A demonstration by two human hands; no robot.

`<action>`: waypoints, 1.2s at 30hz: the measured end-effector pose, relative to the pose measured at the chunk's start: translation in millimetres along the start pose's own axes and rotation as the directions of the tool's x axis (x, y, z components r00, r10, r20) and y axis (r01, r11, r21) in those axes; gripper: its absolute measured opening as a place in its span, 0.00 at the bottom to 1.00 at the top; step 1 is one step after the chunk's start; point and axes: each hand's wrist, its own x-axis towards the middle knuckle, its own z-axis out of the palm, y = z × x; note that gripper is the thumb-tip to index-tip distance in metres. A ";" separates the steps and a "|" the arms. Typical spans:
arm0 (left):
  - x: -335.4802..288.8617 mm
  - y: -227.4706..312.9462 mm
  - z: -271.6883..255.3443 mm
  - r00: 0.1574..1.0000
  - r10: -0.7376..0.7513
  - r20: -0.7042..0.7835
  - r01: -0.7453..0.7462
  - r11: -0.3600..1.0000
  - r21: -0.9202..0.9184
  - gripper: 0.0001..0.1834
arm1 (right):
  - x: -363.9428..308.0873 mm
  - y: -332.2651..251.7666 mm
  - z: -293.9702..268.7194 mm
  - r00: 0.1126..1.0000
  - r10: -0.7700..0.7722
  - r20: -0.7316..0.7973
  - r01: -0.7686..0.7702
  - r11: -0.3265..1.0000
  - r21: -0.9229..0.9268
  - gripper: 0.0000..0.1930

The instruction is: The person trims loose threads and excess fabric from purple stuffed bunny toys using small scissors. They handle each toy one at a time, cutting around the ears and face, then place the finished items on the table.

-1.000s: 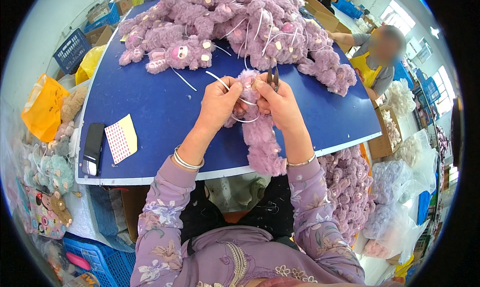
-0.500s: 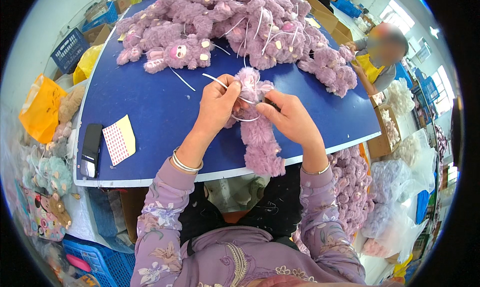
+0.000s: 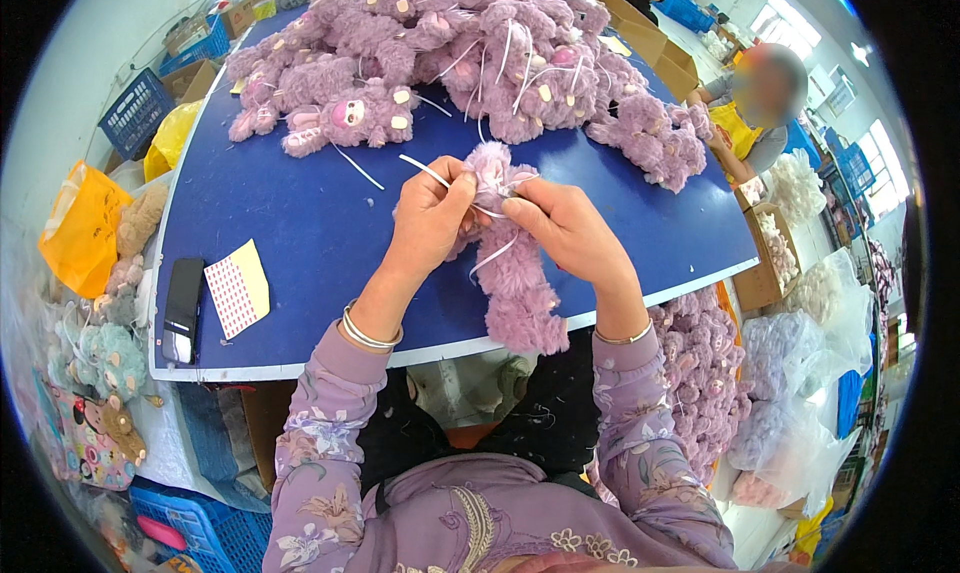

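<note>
Plush toy [image 3: 515,293] held above a blue table [image 3: 340,303] between two bare hands, viewed from above; clock directions are taken from this toy. It is long-piled and mauve, its lower part hanging toward 6 o'clock at the near table edge. Left hand [image 3: 432,213], at 10 o'clock: thumb and fingers pinch the upper part of the toy, close to a white tie [image 3: 425,170]. One end of the tie projects past this hand toward 10 o'clock; another length bows across the mauve fur toward 7 o'clock. Right hand [image 3: 575,228], at 2 o'clock: thumb and forefinger pinch the same upper part, with the other fingers curled; what the palm contains cannot be seen. Each wrist bears a metal bangle below a floral sleeve.

Surroundings: a large heap of similar toys [image 3: 430,53] spreads from 10 to 2 o'clock, several with white ties trailing. Between 8 and 9 o'clock lie a black phone [image 3: 183,283] and, just beside it, a card with rows of red marks [image 3: 230,293]. Off the table, an orange bag [image 3: 80,238] stands at 9 o'clock, and a co-worker in a yellow apron [image 3: 738,133] occupies 2 o'clock; further mauve toys [image 3: 695,383] are massed at 4 o'clock
</note>
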 end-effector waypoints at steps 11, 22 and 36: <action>-0.2 -0.3 -4.2 0.999 0.002 0.032 -0.002 1.000 -0.015 0.09 | 6.5 -10.6 0.2 0.996 0.061 0.057 -0.058 0.996 -0.061 0.15; 10.6 -3.4 -5.8 0.999 -0.027 -0.044 0.007 0.913 -0.407 0.11 | -49.8 74.9 4.7 0.894 0.449 0.000 -0.420 0.836 0.353 0.27; 10.4 -11.1 -5.1 0.999 0.040 -0.001 -0.040 0.975 -0.217 0.20 | -44.8 46.5 65.9 0.916 0.401 -0.033 -0.251 0.634 0.731 0.28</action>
